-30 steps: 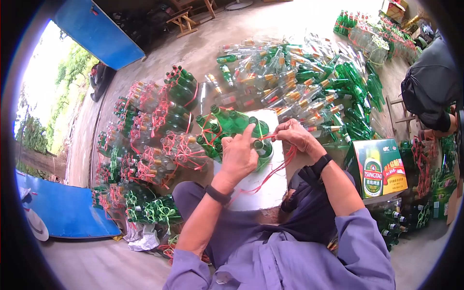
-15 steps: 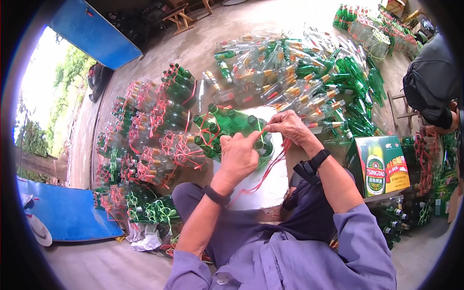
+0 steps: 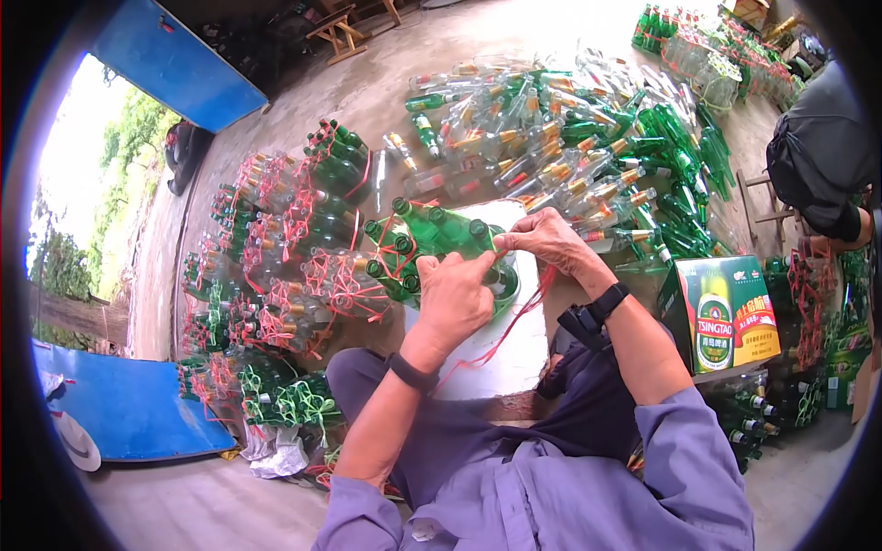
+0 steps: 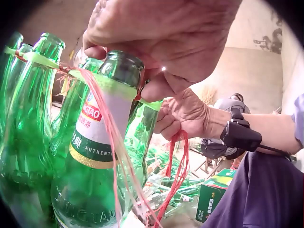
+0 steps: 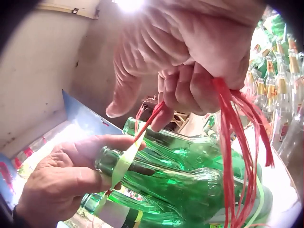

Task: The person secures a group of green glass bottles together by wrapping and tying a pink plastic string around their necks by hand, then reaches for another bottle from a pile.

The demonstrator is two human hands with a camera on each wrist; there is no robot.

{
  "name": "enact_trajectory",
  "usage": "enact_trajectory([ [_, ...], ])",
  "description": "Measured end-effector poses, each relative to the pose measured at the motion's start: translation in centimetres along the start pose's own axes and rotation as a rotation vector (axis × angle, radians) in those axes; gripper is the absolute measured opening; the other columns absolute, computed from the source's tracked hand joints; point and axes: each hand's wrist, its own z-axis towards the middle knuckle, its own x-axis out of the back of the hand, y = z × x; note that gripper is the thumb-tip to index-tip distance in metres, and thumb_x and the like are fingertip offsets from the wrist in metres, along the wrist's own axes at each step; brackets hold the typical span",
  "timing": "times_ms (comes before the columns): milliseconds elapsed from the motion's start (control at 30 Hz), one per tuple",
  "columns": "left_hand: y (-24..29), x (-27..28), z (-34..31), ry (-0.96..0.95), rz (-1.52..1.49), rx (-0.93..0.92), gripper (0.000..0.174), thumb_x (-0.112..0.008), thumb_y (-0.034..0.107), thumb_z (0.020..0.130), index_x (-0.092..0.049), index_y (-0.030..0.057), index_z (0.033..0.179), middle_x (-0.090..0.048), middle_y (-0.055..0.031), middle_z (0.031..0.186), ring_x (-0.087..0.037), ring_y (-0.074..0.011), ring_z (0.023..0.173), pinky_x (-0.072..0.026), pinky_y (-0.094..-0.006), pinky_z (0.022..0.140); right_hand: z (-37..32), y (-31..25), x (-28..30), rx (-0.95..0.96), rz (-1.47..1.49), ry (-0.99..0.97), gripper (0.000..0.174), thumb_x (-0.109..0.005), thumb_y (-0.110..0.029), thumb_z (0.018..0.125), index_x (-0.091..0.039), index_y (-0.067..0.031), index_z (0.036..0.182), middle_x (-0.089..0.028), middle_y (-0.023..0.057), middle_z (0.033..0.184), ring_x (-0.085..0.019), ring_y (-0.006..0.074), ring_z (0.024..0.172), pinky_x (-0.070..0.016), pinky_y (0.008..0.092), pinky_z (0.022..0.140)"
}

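Head view: green bottles (image 3: 425,223) on a white board (image 3: 501,356); grey floor (image 3: 409,64) around.

At least six green bottles (image 3: 424,230) are standing at the fingers of one left hand (image 3: 450,305) and one right hand (image 3: 556,246); two blue panels (image 3: 129,397) are showing left of the fingers, one large Tsingtao carton (image 3: 721,317) right.

right grip (image 3: 557,242) seemingly pinches red twine (image 3: 548,276) beside bottles (image 3: 424,226)
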Motion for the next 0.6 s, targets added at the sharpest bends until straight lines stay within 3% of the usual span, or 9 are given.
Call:
enact_trajectory([
  [233, 0.0, 0.1, 0.0, -0.006, -0.017, 0.016, 0.049, -0.057, 0.009, 0.074, -0.071, 0.0143, 0.12, -0.059, -0.008, 0.074, -0.056, -0.0235, 0.079, -0.0306, -0.0407, 0.082, 0.9, 1.9, 0.4, 0.034, 0.048, -0.025, 0.024, -0.075, -0.026, 0.086, -0.079, -0.0014, 0.087, -0.057, -0.0055, 0.068, -0.046, 0.0059, 0.064, -0.039, 0.0261, 0.059],
  [433, 0.1, 0.3, 0.3, -0.019, -0.007, 0.037, 0.04, -0.059, 0.011, 0.073, -0.071, 0.0121, 0.111, -0.062, -0.0085, 0.075, -0.06, -0.0238, 0.084, -0.0308, -0.0432, 0.081, 0.1, 2.0, 2.0, -0.066, 0.261, -0.207, 0.021, -0.083, -0.024, 0.083, -0.081, -0.0041, 0.091, -0.06, -0.0062, 0.067, -0.044, 0.0034, 0.06, -0.0353, 0.0232, 0.057],
  [533, 0.1, 0.5, 0.4, -0.052, 0.006, 0.036, 0.043, -0.059, 0.01, 0.073, -0.071, 0.0121, 0.114, -0.063, -0.0094, 0.077, -0.059, -0.0243, 0.083, -0.031, -0.0422, 0.083, -0.3, 1.7, 2.3, -0.065, 0.09, -0.21, 0.022, -0.085, -0.022, 0.082, -0.081, -0.0034, 0.093, -0.063, -0.0049, 0.068, -0.05, 0.0047, 0.062, -0.0404, 0.0243, 0.058],
  [600, -0.2, 0.4, 0.4, -0.079, 0.017, 0.033, 0.046, -0.058, 0.01, 0.074, -0.071, 0.0125, 0.118, -0.063, -0.01, 0.079, -0.058, -0.0246, 0.081, -0.0311, -0.0413, 0.085, -0.4, 1.7, 1.9, 0.141, 0.024, -0.165, 0.022, -0.084, -0.02, 0.082, -0.08, -0.001, 0.094, -0.067, -0.0022, 0.069, -0.055, 0.007, 0.065, -0.0463, 0.0261, 0.062],
])
